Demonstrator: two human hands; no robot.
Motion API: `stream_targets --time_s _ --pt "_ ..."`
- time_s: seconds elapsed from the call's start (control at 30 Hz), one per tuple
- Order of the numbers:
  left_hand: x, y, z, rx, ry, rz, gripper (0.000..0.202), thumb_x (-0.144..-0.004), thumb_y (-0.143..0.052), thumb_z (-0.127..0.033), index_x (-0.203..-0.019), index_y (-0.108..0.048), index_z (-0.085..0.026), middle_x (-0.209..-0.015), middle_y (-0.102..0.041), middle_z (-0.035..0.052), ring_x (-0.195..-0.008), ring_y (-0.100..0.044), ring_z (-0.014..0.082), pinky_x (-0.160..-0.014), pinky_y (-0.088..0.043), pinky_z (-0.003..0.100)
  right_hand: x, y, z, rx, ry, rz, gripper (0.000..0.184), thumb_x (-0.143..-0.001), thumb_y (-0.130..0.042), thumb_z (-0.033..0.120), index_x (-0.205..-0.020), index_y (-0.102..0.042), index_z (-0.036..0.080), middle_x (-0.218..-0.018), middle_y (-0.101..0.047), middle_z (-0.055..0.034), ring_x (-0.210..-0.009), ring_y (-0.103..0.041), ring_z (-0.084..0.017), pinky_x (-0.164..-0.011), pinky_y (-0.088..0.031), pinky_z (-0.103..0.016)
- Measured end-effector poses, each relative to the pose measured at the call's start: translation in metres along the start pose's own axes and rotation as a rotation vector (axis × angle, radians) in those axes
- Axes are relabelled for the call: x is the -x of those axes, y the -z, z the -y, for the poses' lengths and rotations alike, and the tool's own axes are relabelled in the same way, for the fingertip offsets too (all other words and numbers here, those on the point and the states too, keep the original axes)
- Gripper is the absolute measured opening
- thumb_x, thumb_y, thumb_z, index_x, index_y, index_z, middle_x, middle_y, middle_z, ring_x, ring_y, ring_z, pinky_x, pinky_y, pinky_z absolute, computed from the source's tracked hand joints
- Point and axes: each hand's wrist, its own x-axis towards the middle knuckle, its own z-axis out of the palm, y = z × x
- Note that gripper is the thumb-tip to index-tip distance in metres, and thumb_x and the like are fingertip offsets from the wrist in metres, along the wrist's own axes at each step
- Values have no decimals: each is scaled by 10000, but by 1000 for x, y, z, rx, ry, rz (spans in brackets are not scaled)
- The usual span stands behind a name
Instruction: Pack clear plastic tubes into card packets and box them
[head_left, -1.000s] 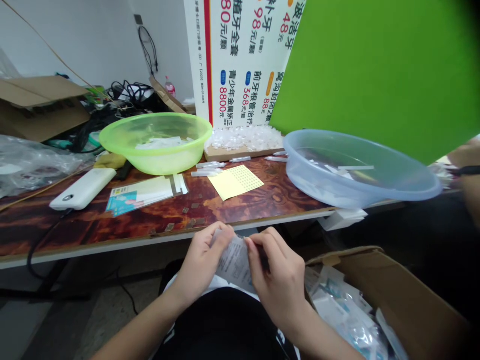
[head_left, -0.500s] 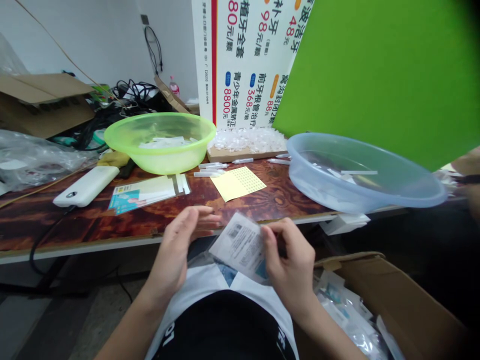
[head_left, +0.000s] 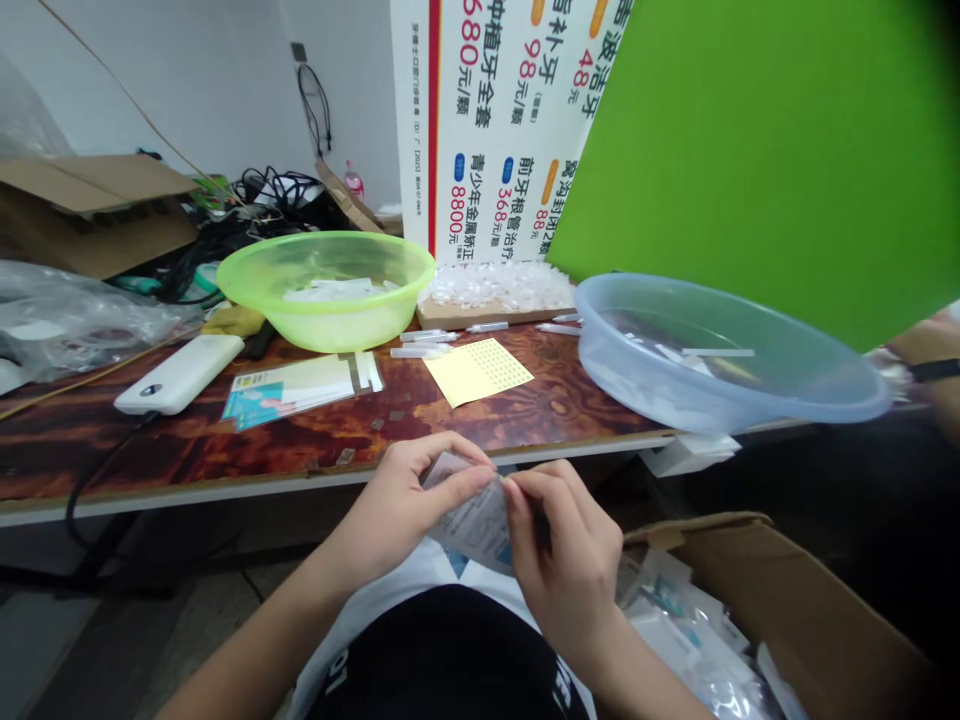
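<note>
A printed clear plastic packet (head_left: 471,520) is pinched at its top edge by both hands, above my lap and just below the table's front edge. My left hand (head_left: 401,497) holds its left corner between thumb and fingers. My right hand (head_left: 559,540) grips the right side, with its fingers curled over the edge. The lower part of the packet is partly hidden behind my right hand. An open cardboard box (head_left: 780,590) full of similar packets sits below and to the right of my right hand.
A lime-green plastic basin (head_left: 326,335) and a pale blue basin (head_left: 645,385) stand on the wood-grain table (head_left: 540,400), both holding white strips. Between them lie a sticker sheet (head_left: 478,371) and white plastic pieces. Another person's forearm (head_left: 930,350) shows at the right edge.
My left hand has come back from beside the packet and pinches its top corner. The packet has dropped lower and tilted, and my hands are closer together.
</note>
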Motion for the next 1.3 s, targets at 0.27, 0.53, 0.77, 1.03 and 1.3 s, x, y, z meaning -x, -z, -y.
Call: stream_targets --time_s 0.27,0.53,0.77,1.03,1.3 --pt "1 -10 11 248 81 -70 182 -770 -759 -335 -762 -690 -166 -673 -625 -16 -622 -535 109 -598 -418 216 3 -5 0 94 55 -18 105 -897 -574 39 -897 -582 143 -725 -584 -52 -606 -543 -138 -554 -440 -249" --pt "4 -12 11 188 36 -121 341 -807 -693 -477 -695 -625 -162 -608 -552 -22 -567 -480 107 -544 -372 213 2 -6 3 98 71 -1 97 -899 -564 47 -872 -585 137 -703 -583 -56 -592 -543 -142 -548 -434 -256" --pt "5 -15 15 169 -6 -168 227 -775 -753 -379 -751 -694 -161 -670 -635 2 -611 -530 122 -573 -407 216 4 -5 -1 92 70 -1 108 -897 -569 42 -878 -580 147 -712 -584 -49 -599 -539 -138 -556 -430 -252" --pt "4 -21 25 574 14 -532 313 -907 -578 -464 -878 -693 -175 -852 -730 50 -781 -651 169 -706 -488 250 5 -7 -9 72 -31 -63 112 -910 -560 68 -878 -605 166 -726 -574 -28 -613 -539 -127 -571 -440 -242" --pt "18 -32 48 223 -106 -137 446 -805 -651 -626 -828 -603 -182 -730 -634 12 -688 -580 163 -673 -451 266 -10 -18 -28 -639 -891 -128 349 -806 -702 491 -707 -598 172 -611 -556 19 -516 -473 -115 -465 -392 -221"
